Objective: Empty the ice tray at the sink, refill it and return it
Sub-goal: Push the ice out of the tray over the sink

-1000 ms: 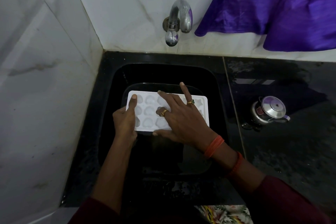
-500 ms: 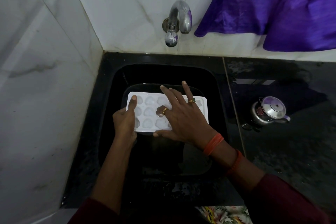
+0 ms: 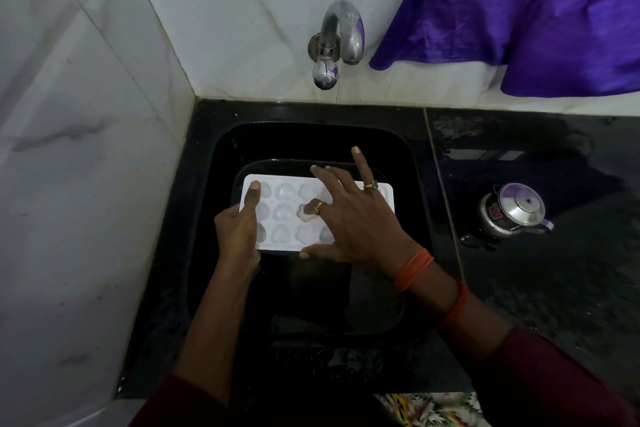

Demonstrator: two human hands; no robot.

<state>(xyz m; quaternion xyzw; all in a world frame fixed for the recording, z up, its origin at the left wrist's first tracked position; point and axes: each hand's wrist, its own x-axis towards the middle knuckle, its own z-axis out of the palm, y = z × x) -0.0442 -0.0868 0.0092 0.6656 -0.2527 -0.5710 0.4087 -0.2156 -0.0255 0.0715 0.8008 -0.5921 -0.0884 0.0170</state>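
While left hand [image 3: 237, 232] grips ice tray [image 3: 287, 215], right hand [image 3: 356, 218] fingers [image 3: 320, 175] press it.

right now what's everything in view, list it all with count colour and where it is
ice tray: one, white, held over the sink basin
sink: one, black, in the corner under the tap
tap: one, silver, on the back wall above the sink
cloth: one, purple, hanging at upper right
kettle: one, silver, on the counter right of the sink
counter: one, black, wet patches, right of the sink
wall tiles: white marble, left and back
left hand: gripping the tray's left edge, thumb on top
right hand: spread on the tray, rings, orange bangles at the wrist
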